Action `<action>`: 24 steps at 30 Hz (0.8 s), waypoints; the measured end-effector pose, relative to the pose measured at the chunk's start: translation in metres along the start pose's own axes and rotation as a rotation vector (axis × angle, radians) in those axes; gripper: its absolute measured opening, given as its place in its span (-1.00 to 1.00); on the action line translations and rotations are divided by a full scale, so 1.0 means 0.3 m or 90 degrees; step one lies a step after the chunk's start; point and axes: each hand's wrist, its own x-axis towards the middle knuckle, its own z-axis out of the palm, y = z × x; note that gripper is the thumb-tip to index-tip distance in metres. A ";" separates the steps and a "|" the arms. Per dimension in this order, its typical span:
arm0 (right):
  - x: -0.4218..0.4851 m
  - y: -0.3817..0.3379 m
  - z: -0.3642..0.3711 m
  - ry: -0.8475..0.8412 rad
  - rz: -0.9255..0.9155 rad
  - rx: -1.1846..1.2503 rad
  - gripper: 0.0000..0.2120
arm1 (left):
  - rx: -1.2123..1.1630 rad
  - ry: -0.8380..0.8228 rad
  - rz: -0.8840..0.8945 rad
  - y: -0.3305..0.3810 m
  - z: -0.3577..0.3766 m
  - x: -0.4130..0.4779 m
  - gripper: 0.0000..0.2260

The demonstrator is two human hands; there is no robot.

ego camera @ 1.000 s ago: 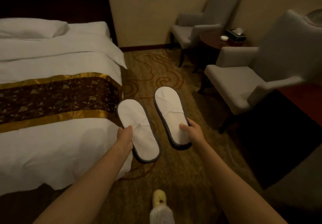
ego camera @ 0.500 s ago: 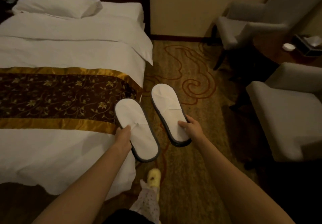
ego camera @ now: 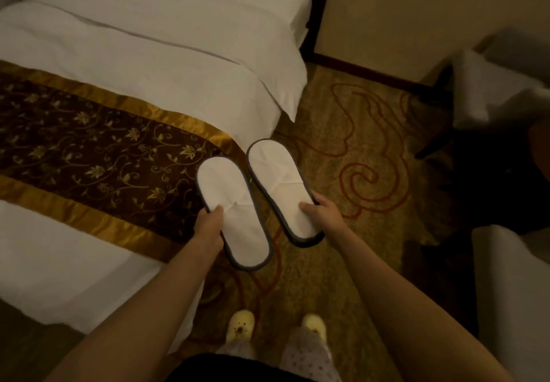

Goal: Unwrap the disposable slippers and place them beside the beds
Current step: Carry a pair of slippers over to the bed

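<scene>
The person stands by the bed (ego camera: 154, 42) with one disposable slipper in each hand, both held out flat in the air above the patterned carpet (ego camera: 351, 155). The left hand (ego camera: 209, 228) is closed on the left slipper (ego camera: 230, 212) at about its 8 o'clock edge, thumb pressed on the white top, the other fingers hidden beneath. The right hand (ego camera: 323, 213) pinches the right slipper (ego camera: 279, 185) the same way at its 4 o'clock edge, thumb on top. The two slippers lie side by side, toes pointing to 11 o'clock, close but apart; the left one overlaps the corner of the brown-and-gold bed runner (ego camera: 98, 155). No wrapping shows on either. Below, at 6 o'clock, the person's own yellow house slippers (ego camera: 241, 326) stand on the carpet. Grey armchairs (ego camera: 512, 298) sit at 3 o'clock.
</scene>
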 end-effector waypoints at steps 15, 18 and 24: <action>0.529 0.105 -0.019 -0.407 -0.014 -0.266 -0.54 | -0.331 0.287 0.035 -0.369 0.095 0.082 -0.58; 0.600 0.280 0.030 -0.456 0.003 -0.304 -0.56 | -0.355 0.305 0.044 -0.553 0.048 0.158 -0.59; 0.801 0.806 0.085 -0.511 0.048 -0.362 -0.52 | -0.348 0.400 0.013 -1.023 0.003 0.382 -0.58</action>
